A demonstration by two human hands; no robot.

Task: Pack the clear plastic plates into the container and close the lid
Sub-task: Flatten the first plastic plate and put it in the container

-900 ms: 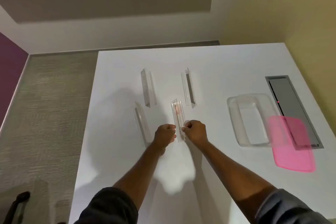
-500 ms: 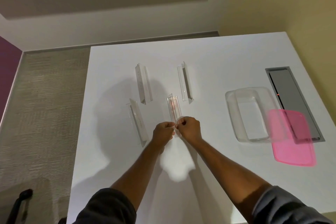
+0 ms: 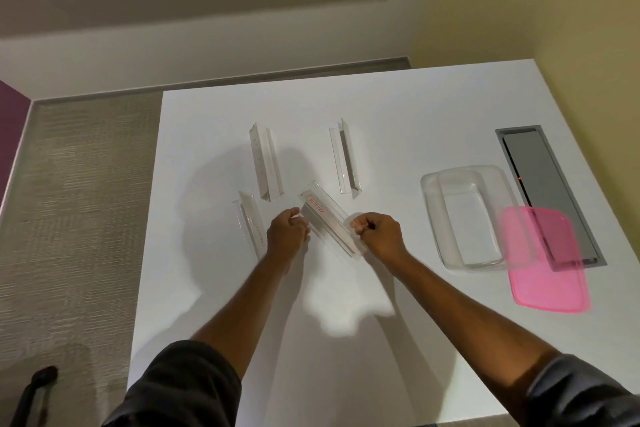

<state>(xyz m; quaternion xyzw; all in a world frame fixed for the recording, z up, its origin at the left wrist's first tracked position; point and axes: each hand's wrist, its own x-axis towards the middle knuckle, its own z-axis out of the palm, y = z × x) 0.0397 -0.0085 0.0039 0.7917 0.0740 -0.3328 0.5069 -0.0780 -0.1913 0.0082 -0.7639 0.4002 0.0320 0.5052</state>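
Observation:
Several clear plastic plates lie on the white table [image 3: 346, 305]. One clear plate with a red label [image 3: 327, 218] is tilted diagonally between my hands. My left hand [image 3: 287, 234] pinches its left side and my right hand [image 3: 379, 236] pinches its lower right end. Three more clear plates rest apart: one at the far left [image 3: 266, 163], one at the back middle [image 3: 345, 158], one beside my left hand [image 3: 250, 225]. The clear container [image 3: 433, 215] stands open to the right. Its pink lid [image 3: 550, 263] lies against the container's right rim.
A grey metal cable hatch [image 3: 540, 180] is set into the table at the far right, partly under the pink lid. The table's left edge drops to carpeted floor [image 3: 76, 218]. A dark object [image 3: 34, 388] sits on the floor at the lower left.
The labelled plate has turned from pointing straight away to lying diagonally, and my hands have spread apart along it. The view has also shifted slightly.

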